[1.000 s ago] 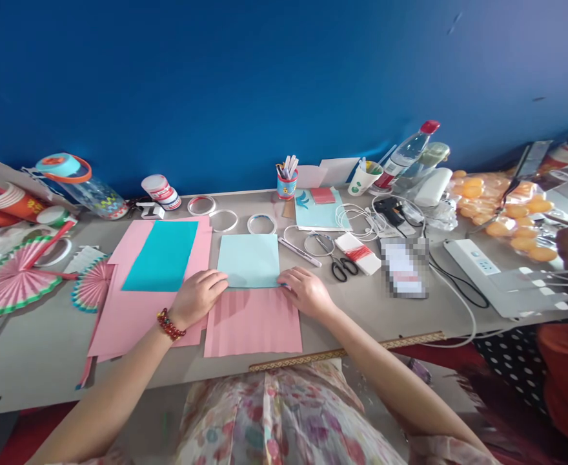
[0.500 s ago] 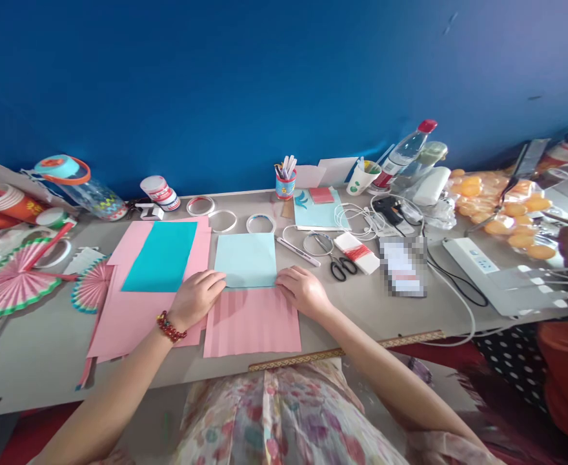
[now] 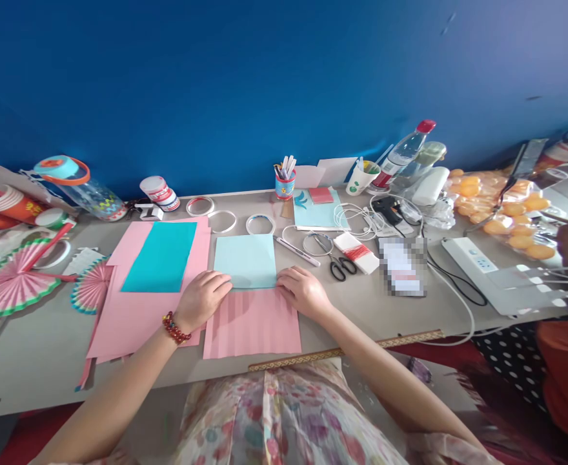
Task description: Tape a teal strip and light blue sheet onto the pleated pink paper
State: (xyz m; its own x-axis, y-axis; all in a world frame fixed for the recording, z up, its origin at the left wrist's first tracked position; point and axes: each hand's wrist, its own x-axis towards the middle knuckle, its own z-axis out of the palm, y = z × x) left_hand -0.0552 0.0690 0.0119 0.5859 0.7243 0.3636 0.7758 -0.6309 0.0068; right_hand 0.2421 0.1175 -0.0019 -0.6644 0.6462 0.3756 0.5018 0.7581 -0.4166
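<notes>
Head view. Left hand (image 3: 201,300) and right hand (image 3: 304,292) down on near corners of light-blue rectangular paper sheet (image 3: 246,257), fingers curled onto its edge; pinching or just pressing, cannot tell. Lying flat mid grey table (image 3: 32,361), near edge meeting pink pleated paper sheet (image 3: 252,326). Black-handled scissors (image 3: 339,265) near right hand.

A creased sheet (image 3: 252,323) lies at the desk's (image 3: 32,361) front edge, a smaller sheet (image 3: 245,259) just behind it. Scissors (image 3: 339,265) lie to their right, a pen cup (image 3: 284,184) at the back edge.
</notes>
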